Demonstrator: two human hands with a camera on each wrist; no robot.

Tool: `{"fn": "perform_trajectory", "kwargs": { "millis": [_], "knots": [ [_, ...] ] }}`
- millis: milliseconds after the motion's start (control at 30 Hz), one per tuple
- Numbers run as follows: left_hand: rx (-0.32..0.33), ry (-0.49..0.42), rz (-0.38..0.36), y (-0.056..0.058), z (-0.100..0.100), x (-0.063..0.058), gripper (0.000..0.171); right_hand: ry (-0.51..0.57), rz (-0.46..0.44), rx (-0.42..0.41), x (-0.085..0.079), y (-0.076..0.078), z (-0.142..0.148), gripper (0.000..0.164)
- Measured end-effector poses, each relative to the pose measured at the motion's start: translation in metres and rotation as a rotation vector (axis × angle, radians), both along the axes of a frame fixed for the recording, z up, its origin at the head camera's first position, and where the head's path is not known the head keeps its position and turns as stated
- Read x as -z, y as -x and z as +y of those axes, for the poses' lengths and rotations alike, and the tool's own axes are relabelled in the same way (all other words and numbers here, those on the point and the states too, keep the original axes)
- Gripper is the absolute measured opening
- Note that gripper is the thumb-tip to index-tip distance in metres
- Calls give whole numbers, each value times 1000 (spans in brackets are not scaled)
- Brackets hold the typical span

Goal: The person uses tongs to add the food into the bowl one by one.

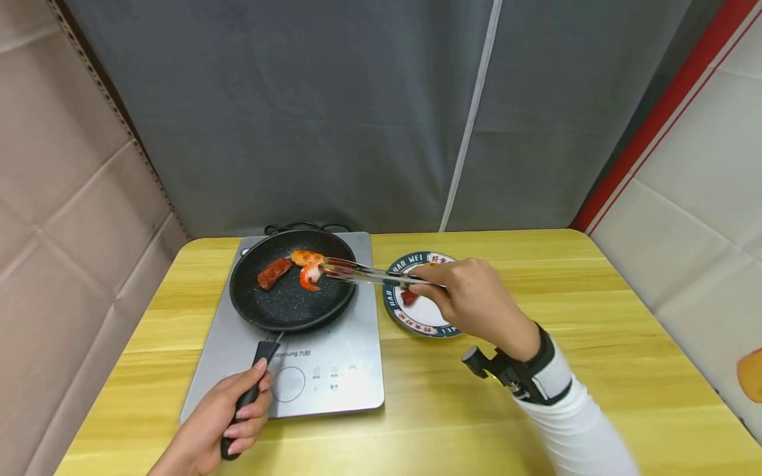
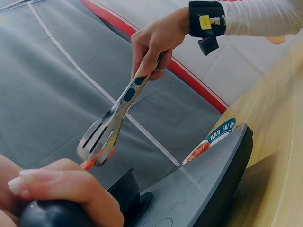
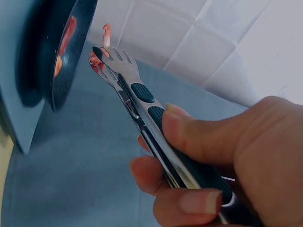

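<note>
The person's right hand (image 1: 476, 301) grips metal tongs (image 1: 375, 275), and ahead of that grip their tips pinch a red-and-white shrimp (image 1: 310, 276) over the frying pan (image 1: 286, 309). The left hand (image 1: 229, 404) is wrapped round the black handle (image 1: 266, 350); beyond its grip, a sausage piece (image 1: 274, 273) and an orange piece (image 1: 305, 257) lie in the pan, while a plate (image 1: 417, 326) sits partly hidden behind the right hand
</note>
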State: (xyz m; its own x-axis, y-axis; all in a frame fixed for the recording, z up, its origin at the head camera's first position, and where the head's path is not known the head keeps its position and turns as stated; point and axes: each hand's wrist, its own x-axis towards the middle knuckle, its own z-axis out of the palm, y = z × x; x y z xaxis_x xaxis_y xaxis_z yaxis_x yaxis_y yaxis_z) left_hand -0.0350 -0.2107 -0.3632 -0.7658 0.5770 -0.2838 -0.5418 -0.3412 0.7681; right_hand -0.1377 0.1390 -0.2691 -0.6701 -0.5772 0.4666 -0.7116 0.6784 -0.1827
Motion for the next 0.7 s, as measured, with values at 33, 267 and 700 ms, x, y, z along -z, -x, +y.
{"fn": "perform_trajectory", "kwargs": {
  "millis": [33,267,700],
  "knots": [
    [0,0,0,0,0,0,36,-4,-7,-11,0,2,-5,19],
    [1,25,-11,1,0,-3,35,-32,-42,-41,10,12,-31,21],
    [-3,26,-10,-1,3,-3,36,-110,-65,-54,33,21,-67,21]
  ]
}}
